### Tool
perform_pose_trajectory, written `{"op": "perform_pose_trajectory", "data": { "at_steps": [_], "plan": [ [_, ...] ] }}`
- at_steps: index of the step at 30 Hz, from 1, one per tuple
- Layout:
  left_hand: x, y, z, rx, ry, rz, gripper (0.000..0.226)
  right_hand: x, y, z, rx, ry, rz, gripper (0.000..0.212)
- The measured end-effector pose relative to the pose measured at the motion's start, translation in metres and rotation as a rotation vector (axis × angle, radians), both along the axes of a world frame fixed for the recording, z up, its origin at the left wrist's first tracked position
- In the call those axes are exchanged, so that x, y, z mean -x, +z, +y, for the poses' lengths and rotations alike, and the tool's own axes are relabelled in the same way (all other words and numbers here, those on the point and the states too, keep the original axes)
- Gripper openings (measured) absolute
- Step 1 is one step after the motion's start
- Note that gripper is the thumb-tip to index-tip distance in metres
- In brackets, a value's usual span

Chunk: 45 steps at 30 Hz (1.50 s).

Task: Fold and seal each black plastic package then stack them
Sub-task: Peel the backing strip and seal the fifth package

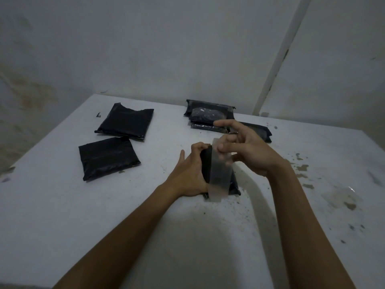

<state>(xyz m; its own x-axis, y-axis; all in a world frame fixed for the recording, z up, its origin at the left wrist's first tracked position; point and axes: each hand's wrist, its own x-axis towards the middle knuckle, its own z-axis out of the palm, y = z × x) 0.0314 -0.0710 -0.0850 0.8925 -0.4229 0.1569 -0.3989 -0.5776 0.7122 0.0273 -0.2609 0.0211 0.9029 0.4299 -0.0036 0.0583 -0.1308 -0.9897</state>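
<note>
A folded black plastic package [233, 184] lies on the white table [62, 205] in the middle. My left hand [188, 174] grips its left edge, fingers curled over the top. A clear strip of tape [218, 178] runs down over the package. My right hand [248, 147] pinches the upper end of the tape between thumb and fingers, the index finger pointing out. Two folded black packages lie apart at the left, one nearer [107, 158] and one farther [126, 122]. A pile of black packages [208, 115] sits at the back, behind my right hand.
Another black package [262, 130] lies just right of the pile, partly hidden by my right hand. The table's right side has dark scuffs and chipped paint [302, 167]. A stained wall and a white pipe [281, 55] stand behind the table.
</note>
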Motion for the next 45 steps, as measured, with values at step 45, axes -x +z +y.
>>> {"op": "perform_pose_trajectory", "data": {
  "at_steps": [45],
  "plan": [
    [-0.001,-0.001,-0.003,-0.017,0.048,-0.010,0.135,-0.064,-0.055,0.004,0.450,-0.166,-0.322,0.052]
  ]
}}
